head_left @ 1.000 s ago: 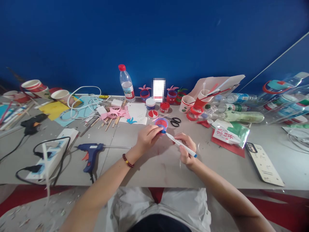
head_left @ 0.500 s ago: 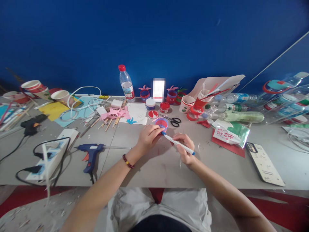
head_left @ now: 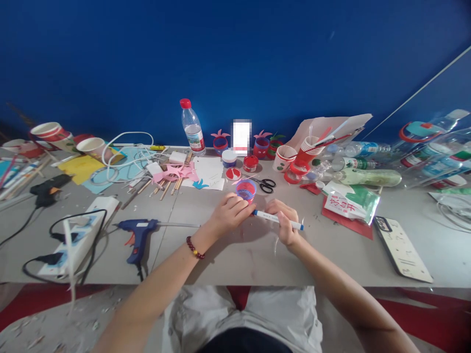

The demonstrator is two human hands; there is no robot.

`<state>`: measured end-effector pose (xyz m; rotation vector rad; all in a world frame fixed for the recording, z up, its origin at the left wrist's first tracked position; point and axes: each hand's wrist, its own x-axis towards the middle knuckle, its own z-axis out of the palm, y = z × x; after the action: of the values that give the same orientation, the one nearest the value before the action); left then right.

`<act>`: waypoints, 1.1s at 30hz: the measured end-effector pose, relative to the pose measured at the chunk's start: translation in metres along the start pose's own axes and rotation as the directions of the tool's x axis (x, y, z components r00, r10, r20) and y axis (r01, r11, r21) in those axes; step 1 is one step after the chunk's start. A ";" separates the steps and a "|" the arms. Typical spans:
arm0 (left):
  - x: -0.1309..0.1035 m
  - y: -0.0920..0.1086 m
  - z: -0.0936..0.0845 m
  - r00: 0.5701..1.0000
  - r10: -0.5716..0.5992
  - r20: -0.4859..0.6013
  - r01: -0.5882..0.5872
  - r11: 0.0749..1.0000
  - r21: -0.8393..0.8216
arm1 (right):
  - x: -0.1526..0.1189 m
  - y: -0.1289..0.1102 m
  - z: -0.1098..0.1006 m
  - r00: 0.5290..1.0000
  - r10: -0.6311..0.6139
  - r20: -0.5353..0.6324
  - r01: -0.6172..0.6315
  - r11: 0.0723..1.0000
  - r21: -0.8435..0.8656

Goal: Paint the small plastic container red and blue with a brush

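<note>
A white marker point(head_left: 275, 217) with blue ends lies slantwise in my right hand point(head_left: 285, 220), whose fingers are wrapped round its barrel. At the marker's left end, the thumb side of my left hand point(head_left: 233, 213) is closed against the blue tip. Just behind the left fingers stands a small cup point(head_left: 246, 188), purple-blue at the rim and red inside; the hand partly hides its lower side. Whether the left fingertips also touch this cup, I cannot tell. Black-handled scissors point(head_left: 267, 185) lie right of the cup, and a blue paper leaf cutout point(head_left: 200, 184) lies to its left.
A blue glue gun point(head_left: 138, 233) and a white power strip point(head_left: 83, 235) with cords lie at left. Behind stand a red-capped bottle point(head_left: 193, 130), paint jars point(head_left: 250, 163) and leafy-topped cups point(head_left: 261, 146). A phone point(head_left: 404, 250) and several plastic bottles point(head_left: 368, 177) are at right.
The marker has turned flatter and moved slightly right and down at its left end. My left hand has shifted down from the cup's rim, so more of the cup shows.
</note>
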<state>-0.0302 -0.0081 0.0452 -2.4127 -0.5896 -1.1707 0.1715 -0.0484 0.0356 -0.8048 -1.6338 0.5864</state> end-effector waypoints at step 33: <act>-0.024 -0.005 0.019 0.956 -0.283 -0.077 0.265 0.946 -0.185 | 0.015 0.004 -0.005 0.947 0.322 0.017 -0.322 0.943 0.085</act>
<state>-0.0341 0.0011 0.0160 -2.4505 -0.8440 -1.5076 0.1760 -0.0346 0.0431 -1.0159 -1.4770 0.8827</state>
